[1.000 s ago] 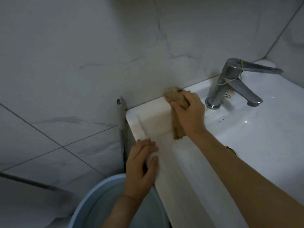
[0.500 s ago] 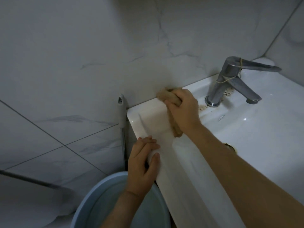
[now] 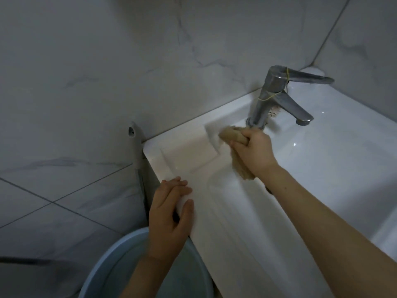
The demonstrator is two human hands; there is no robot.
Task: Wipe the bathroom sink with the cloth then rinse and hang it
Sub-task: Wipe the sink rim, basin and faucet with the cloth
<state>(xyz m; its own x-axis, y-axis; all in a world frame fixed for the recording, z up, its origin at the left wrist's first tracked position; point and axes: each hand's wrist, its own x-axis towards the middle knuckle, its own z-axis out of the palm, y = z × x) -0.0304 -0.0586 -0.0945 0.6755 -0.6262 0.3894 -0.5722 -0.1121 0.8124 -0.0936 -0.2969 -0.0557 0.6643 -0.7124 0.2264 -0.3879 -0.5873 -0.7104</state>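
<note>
A white bathroom sink (image 3: 335, 160) juts from the tiled wall, with a chrome tap (image 3: 277, 97) at its back edge. My right hand (image 3: 253, 151) is closed around a bunched tan cloth (image 3: 233, 135), pressing it on the sink's back ledge right beside the tap's base. A tail of the cloth hangs below my palm over the basin's slope. My left hand (image 3: 171, 214) grips the sink's front left rim, thumb on top and fingers curled over the edge. Brown grime shows behind the tap's base.
A yellow rubber band (image 3: 271, 96) loops around the tap. A light blue bucket (image 3: 101, 267) stands on the floor below the sink's left corner. A grey handle (image 3: 137, 151) leans against the grey marble-look tiled wall (image 3: 129, 61) at the sink's left end.
My right hand slid the cloth to the right along the back ledge, from the left corner recess to the tap's base. My left hand kept its hold on the rim.
</note>
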